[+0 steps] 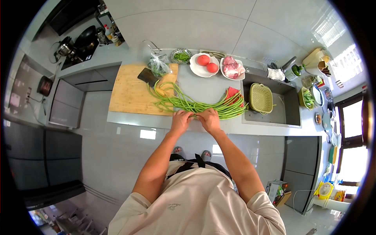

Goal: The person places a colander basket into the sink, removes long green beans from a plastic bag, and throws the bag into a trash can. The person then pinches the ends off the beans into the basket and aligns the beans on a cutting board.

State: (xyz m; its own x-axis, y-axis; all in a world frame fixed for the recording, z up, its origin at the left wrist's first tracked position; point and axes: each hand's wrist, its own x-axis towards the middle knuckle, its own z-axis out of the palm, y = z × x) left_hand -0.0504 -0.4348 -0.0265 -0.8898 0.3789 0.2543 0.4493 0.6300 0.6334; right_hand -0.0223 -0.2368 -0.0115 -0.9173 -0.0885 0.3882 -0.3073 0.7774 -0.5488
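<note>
A large bunch of long green beans (pixel 196 102) lies across the counter, its left end on the wooden cutting board (pixel 131 94). At the bunch's front edge my left hand (pixel 181 120) is closed, fingers bent around some bean strands. Close beside it, my right hand (pixel 209 120) also has its fingers closed on the beans. The fingertips of both hands nearly meet, and what lies beneath them is partly hidden. A dark rectangular piece like a cleaver blade (pixel 148 76) rests on the board near the beans' left end. Something red (pixel 232 94) shows under their right end.
Behind the beans stand a plate with two tomatoes (pixel 203 60), a plate of raw meat (pixel 234 69), a dish of chopped greens (pixel 181 57) and a plastic bag (pixel 158 66). A yellow-green basket (pixel 261 98) sits in the sink (pixel 288 105) at right.
</note>
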